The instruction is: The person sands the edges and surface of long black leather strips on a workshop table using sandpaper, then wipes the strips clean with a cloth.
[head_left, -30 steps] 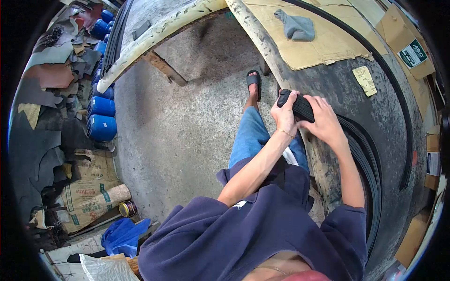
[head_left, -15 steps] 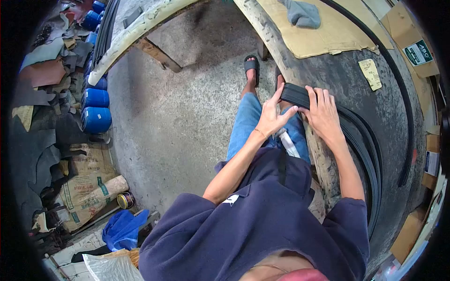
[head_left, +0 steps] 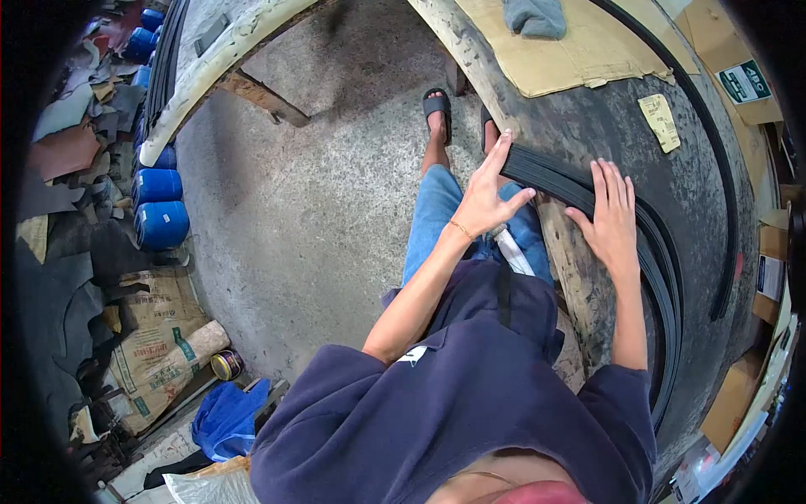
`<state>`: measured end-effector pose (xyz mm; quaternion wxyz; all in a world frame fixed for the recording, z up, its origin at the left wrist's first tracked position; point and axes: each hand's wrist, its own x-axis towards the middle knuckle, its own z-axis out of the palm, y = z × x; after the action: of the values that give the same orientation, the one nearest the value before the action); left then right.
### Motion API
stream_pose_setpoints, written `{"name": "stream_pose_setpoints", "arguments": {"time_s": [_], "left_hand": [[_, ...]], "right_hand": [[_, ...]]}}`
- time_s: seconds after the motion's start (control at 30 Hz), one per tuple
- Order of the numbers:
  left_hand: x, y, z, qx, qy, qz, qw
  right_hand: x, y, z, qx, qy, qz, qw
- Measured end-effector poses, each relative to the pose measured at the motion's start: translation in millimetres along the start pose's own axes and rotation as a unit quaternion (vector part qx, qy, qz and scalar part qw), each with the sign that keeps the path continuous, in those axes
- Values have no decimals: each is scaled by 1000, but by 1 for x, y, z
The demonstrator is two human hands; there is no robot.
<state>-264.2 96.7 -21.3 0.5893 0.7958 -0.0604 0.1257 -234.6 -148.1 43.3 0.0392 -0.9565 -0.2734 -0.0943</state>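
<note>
A bundle of long black strips (head_left: 561, 179) lies along the near edge of a grimy worktable (head_left: 638, 160) and curves away to the right. My left hand (head_left: 487, 195) is flat, fingers together, pressed against the strips' end at the table edge. My right hand (head_left: 613, 220) rests palm down on the strips with the fingers spread. Neither hand grips anything.
Cardboard sheets (head_left: 558, 50) with a grey cloth (head_left: 535, 15) cover the far part of the table, beside a yellow tag (head_left: 660, 121). Blue drums (head_left: 161, 206), leather scraps (head_left: 63, 151), sacks (head_left: 164, 336) and a tin (head_left: 227, 364) line the concrete floor to the left.
Both hands let go of the strips' folded end, which now lies flat on the table. The right hand slid to the right along the strips; the left hand opened flat against their end.
</note>
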Motion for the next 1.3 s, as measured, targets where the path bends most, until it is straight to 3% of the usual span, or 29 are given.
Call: {"name": "stream_pose_setpoints", "arguments": {"time_s": [0.17,0.27,0.4,0.47,0.57,0.73,0.9,1.0,1.03,1.2,1.3], "left_hand": [[12,0,-11,65,-37,50,996],[13,3,-10,10,-48,61,997],[25,43,5,64,-13,140,988],[28,38,16,89,-29,151,984],[19,17,26,197,-103,119,968],[-3,49,34,289,-99,154,940],[8,73,75,261,-98,216,936],[11,69,88,317,-121,160,927],[12,62,89,352,-105,197,909],[8,68,87,328,-124,173,920],[9,69,84,339,-130,174,915]], "right_hand": [[-4,1,-2,36,-12,-24,999],[1,15,-12,61,-2,-45,997],[5,41,-50,63,9,-50,997],[-4,49,-42,70,-36,-20,997],[-17,50,-10,67,-22,-25,997],[-11,33,-8,46,-2,18,999],[-19,27,-3,47,12,12,999],[-21,18,5,30,15,16,999],[-23,18,4,32,11,15,999],[-24,28,-6,82,-36,-6,996],[-37,35,-20,48,-69,20,996]]}}
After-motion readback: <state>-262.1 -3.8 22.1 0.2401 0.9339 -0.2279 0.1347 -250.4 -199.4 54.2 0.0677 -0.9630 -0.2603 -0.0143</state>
